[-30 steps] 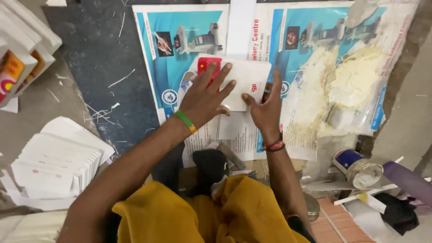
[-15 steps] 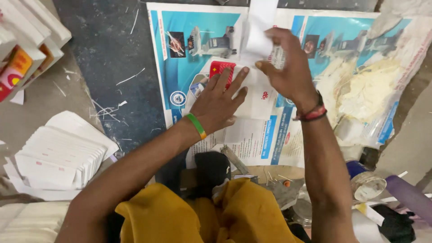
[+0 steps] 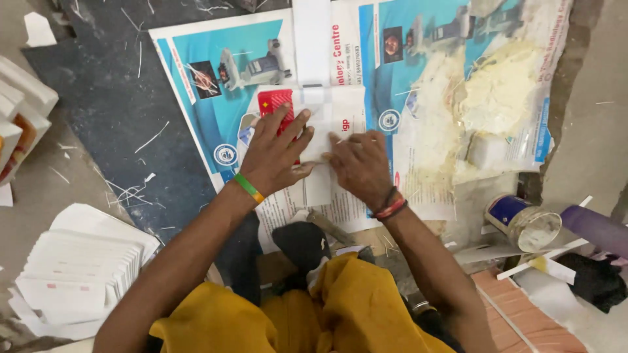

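Observation:
A white paper piece with a red printed patch (image 3: 333, 111) lies flat on a large blue-and-white poster (image 3: 216, 98) spread on the floor. My left hand (image 3: 275, 153) presses flat on its left part, fingers spread over the red patch. My right hand (image 3: 358, 163) presses on its lower right, fingers bent against the sheet. A long white paper strip (image 3: 311, 39) runs away from the piece's far edge. Neither hand grips anything.
A patch of yellowish paste (image 3: 484, 98) smears the poster at the right. A small tin of paste (image 3: 526, 222) and a purple bottle (image 3: 595, 229) sit at the right. A stack of white folded papers (image 3: 78, 274) lies at lower left, with boxes (image 3: 19, 124) at the left edge.
My right hand, which was lifted over the far strip half a second ago, has come back down onto the white piece. My left hand stays pressed in place.

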